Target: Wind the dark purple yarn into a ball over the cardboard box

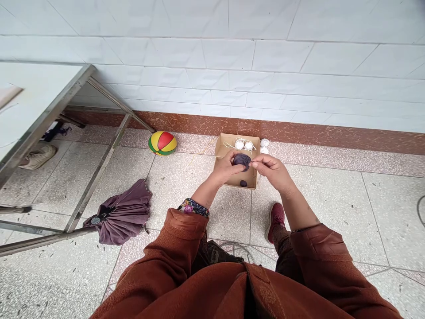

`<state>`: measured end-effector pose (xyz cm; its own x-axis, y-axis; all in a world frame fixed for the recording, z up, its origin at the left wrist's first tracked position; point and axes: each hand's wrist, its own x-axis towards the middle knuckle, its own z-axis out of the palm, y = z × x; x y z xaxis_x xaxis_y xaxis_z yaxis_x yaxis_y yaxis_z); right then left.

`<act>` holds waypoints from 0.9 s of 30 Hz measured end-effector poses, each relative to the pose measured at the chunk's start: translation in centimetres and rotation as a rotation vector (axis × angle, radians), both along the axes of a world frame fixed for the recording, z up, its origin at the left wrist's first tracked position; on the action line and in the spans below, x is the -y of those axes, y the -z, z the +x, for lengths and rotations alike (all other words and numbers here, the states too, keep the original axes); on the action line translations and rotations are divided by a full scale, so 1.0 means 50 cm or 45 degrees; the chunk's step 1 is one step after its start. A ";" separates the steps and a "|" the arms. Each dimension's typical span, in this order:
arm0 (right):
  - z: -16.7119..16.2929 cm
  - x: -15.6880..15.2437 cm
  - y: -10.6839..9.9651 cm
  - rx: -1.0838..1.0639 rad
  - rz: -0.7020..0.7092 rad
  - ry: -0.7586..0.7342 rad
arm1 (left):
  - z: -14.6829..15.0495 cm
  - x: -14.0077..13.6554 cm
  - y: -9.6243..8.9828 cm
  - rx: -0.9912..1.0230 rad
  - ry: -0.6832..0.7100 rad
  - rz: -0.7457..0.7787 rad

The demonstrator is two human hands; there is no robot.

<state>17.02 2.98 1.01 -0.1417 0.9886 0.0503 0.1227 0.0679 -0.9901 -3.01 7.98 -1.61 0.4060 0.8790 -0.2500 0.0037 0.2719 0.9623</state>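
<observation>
My left hand (226, 169) is closed around a dark purple-grey ball of yarn (241, 160). Just right of it, my right hand (268, 170) pinches a strand of that yarn between thumb and fingers. Both hands are above a shallow cardboard box (229, 141) on the floor. Inside the box, white yarn balls (239, 143) lie toward the far side with loose strands, and a small dark ball (243, 183) sits near the front edge. More white yarn balls (264, 142) rest on the floor against the box's right side.
A red, yellow and green ball (162, 143) lies by the wall skirting. To the left stands a metal-framed table (43, 84), with a folded purple umbrella (128, 212) at its lower bar. Another person's shoe (41, 157) shows beneath the table. A tiled wall (229, 53) rises behind the box.
</observation>
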 end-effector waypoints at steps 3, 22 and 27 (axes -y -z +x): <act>0.006 -0.006 0.005 -0.013 -0.022 0.172 | -0.001 0.008 -0.004 0.045 0.223 0.022; -0.012 -0.002 0.013 0.176 0.052 -0.095 | 0.007 0.002 0.010 -0.122 -0.053 0.020; 0.009 -0.013 0.021 0.125 0.020 0.216 | 0.009 0.021 -0.004 0.157 0.340 -0.004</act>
<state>17.48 3.62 -0.03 0.0219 0.9980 0.0598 0.2293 0.0532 -0.9719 -2.57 6.93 -1.39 0.6507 0.7360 -0.1869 -0.0414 0.2802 0.9590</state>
